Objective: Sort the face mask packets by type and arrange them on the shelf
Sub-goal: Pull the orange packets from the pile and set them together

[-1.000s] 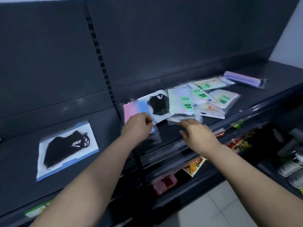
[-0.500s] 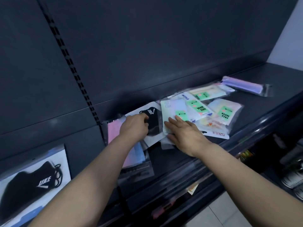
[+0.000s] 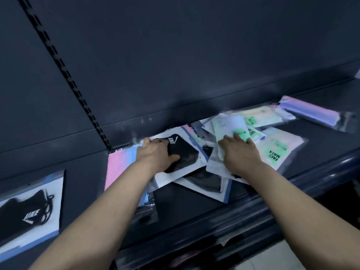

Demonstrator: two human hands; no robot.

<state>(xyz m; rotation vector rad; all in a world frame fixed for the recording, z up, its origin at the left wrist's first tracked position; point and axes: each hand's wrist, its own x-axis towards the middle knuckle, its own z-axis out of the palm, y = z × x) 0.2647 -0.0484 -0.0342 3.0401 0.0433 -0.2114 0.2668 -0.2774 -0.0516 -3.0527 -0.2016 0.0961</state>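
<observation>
My left hand [image 3: 155,155] grips a black mask packet [image 3: 187,152] on a white card, thumb on top and fingers over its far edge. A second black mask packet [image 3: 206,185] lies partly beneath it. My right hand [image 3: 242,154] rests flat, fingers straight, on a heap of pale packets with green labels [image 3: 229,126]. Another green "FACE MASK" packet [image 3: 276,152] lies just right of that hand. A pink-and-blue packet [image 3: 119,164] lies under my left wrist. One black mask packet [image 3: 29,215] lies alone at far left.
A purple packet [image 3: 311,113] lies at the far right of the dark shelf [image 3: 185,207]. A perforated upright strip [image 3: 64,75] runs down the back panel. The shelf's front rail [image 3: 263,209] passes under my forearms, with a dim lower shelf below.
My left hand left the pink-and-blue packet and took hold of the black mask packet. My right hand slid forward onto the green-label heap. The view moved closer and leftward.
</observation>
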